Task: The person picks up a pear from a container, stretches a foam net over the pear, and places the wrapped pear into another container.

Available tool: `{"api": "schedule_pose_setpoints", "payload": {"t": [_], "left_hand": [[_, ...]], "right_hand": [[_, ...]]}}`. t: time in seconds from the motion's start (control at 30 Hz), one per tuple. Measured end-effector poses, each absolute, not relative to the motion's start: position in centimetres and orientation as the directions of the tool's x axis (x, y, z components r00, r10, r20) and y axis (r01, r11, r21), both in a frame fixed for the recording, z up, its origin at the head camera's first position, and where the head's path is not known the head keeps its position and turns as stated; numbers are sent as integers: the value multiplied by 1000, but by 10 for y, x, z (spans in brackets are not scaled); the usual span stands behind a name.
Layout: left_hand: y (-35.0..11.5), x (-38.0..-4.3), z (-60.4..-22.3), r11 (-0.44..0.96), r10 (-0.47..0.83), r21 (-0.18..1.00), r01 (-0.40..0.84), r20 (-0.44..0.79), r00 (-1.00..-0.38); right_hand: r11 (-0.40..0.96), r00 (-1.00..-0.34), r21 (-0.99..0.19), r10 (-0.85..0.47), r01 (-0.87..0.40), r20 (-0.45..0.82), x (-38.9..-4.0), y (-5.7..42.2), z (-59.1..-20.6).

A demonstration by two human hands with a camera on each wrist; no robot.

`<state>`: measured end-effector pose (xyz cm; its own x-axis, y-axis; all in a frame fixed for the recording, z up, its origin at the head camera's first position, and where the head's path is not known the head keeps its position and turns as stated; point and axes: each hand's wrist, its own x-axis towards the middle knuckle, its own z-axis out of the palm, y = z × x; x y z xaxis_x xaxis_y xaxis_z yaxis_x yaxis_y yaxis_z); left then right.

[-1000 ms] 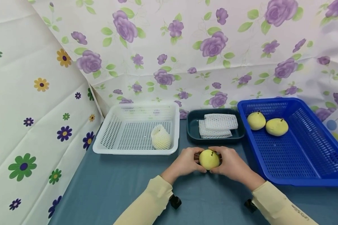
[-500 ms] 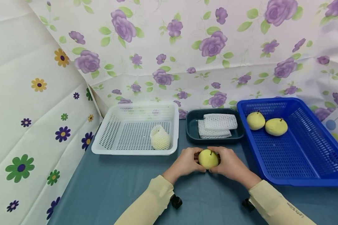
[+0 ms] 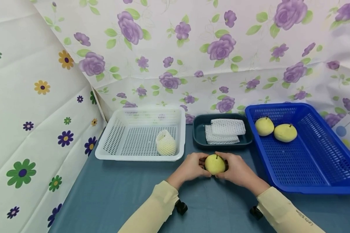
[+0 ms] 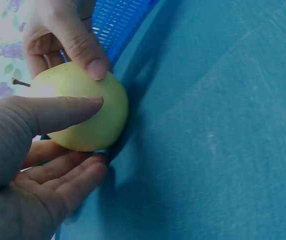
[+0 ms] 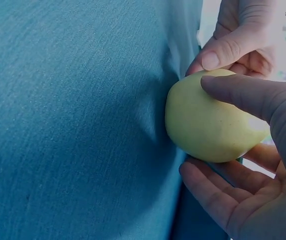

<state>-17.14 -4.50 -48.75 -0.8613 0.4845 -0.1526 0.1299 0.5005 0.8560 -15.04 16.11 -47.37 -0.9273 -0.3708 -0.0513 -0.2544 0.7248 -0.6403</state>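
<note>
A yellow-green pear (image 3: 215, 165) stands between my two hands in the head view, its dark stem pointing up. My left hand (image 3: 193, 167) grips it from the left, and in the left wrist view the thumb lies across the near side of the pear (image 4: 90, 122) with the fingers on the far side. From the right my right hand (image 3: 235, 170) holds the same pear, thumb in front and fingers behind. The right wrist view shows the underside of the pear (image 5: 203, 117) close to the blue-green table cover.
A white basket (image 3: 140, 157) on the left contains one pear in a foam net (image 3: 166, 144). Behind my hands, a dark green tray (image 3: 199, 142) carries folded white foam nets (image 3: 228, 127). At right, a blue basket (image 3: 306, 161) contains two bare pears (image 3: 285, 132). A floral sheet hangs behind.
The pear has turned slightly between my hands, its stem shifting a little to the left. Both hands keep their grip in nearly the same place.
</note>
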Motion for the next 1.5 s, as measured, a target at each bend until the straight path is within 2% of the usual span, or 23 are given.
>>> {"api": "schedule_pose_setpoints", "payload": {"t": [0.23,0.43,0.6,0.9,1.2,1.5], "left_hand": [[-52,-169,-479,567,434,814,124,-168,-885],[-48,-164,-476,606,302,787,115,-94,-949],[-42,-163,-481,606,169,791,78,-33,-985],[-35,-170,-489,490,-3,871,-20,-21,-1000],[-21,-186,-503,280,-170,960,12,62,-984],[-11,-197,-511,206,-231,975,79,127,-965]], "right_hand": [[723,-930,-650,-362,-233,-68,-153,163,-474],[727,-924,-652,-368,-216,-104,-155,167,-468],[746,-929,-622,-361,-237,-78,-158,172,-460],[759,-951,-608,-308,-234,-18,-167,182,-434],[772,-987,-614,-131,-162,95,-184,177,-424],[816,-992,-567,-48,-109,120,-212,172,-440]]}}
